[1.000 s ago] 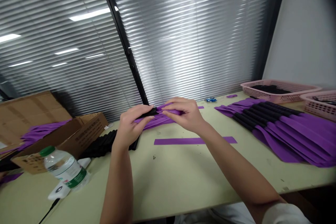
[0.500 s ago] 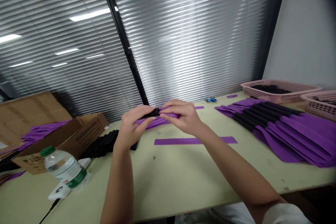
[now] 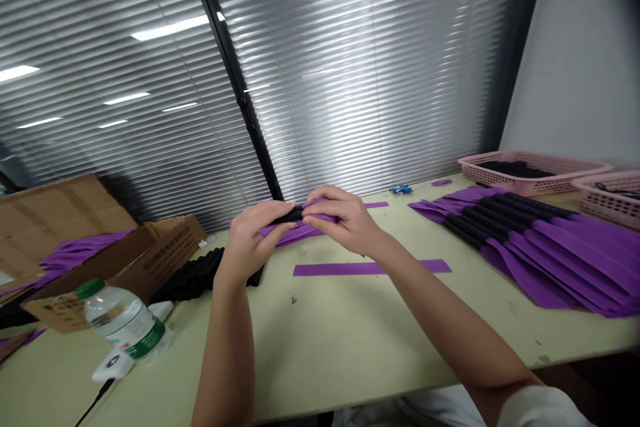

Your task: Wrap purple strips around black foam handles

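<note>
Pinched between the thumb and fingers of my left hand (image 3: 250, 237) is a black foam tube (image 3: 294, 215), mostly covered by the fingers. My right hand (image 3: 350, 220) grips a bunched purple band (image 3: 327, 217) at the tube's right end. The two hands nearly meet above the table; how far the band reaches into the tube is hidden. Behind them lie more purple bands (image 3: 303, 235). One flat purple strip (image 3: 340, 269) rests on the table under my right forearm. To the left of my left wrist sits a row of black tubes (image 3: 195, 277).
At right lies a stack of purple bands with black tubes (image 3: 550, 240), beside two pink baskets (image 3: 535, 183). A cardboard box (image 3: 165, 250) and a water bottle (image 3: 127, 323) leaning on a white device (image 3: 114, 365) stand at left. A blue packet (image 3: 401, 190) lies near the blinds.
My right hand has shifted slightly left and up, its fingers closer around the purple band at the tube's end. The left hand stays nearly still on the tube.
</note>
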